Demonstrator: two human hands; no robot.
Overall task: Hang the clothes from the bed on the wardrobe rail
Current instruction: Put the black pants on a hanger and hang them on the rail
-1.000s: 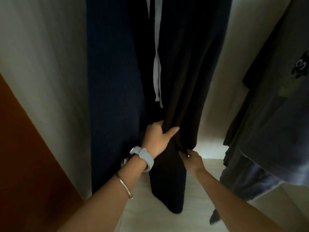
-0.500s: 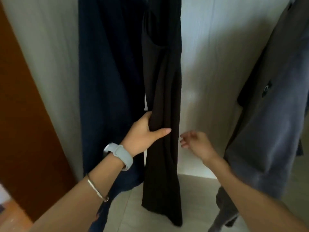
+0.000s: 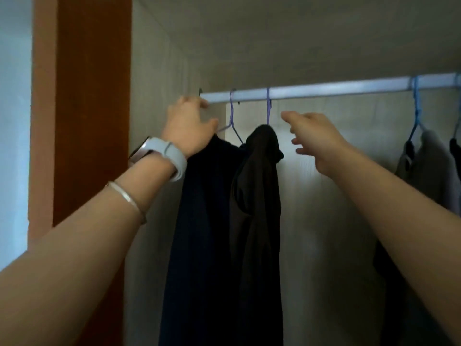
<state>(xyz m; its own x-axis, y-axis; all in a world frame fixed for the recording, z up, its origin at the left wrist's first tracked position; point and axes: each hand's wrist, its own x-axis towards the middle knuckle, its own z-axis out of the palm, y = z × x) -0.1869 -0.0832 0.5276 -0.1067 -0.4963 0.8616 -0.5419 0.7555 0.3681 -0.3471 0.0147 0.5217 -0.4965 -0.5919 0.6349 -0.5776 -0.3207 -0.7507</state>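
Note:
The pale metal wardrobe rail (image 3: 324, 91) runs across the top of the wardrobe. Two purple hangers hook over its left end. One hanger (image 3: 232, 113) carries a long navy garment (image 3: 204, 221). The other hanger (image 3: 268, 108) carries a long black garment (image 3: 259, 196). My left hand (image 3: 189, 123) is raised at the rail's left end, fingers spread, lying on the navy garment's shoulder with its fingertips by the rail. My right hand (image 3: 316, 141) hovers just right of the black garment's top, fingers apart, touching nothing. The bed is out of view.
A blue hanger (image 3: 415, 113) at the right holds a grey garment (image 3: 429, 166), and another dark piece hangs at the frame edge. A bare stretch of rail lies between the two groups. A brown wardrobe panel (image 3: 92, 96) stands close on the left.
My view has swung up from the garments' lower ends to the rail. My left hand let go of the black garment's leg, and both hands rose to hanger height.

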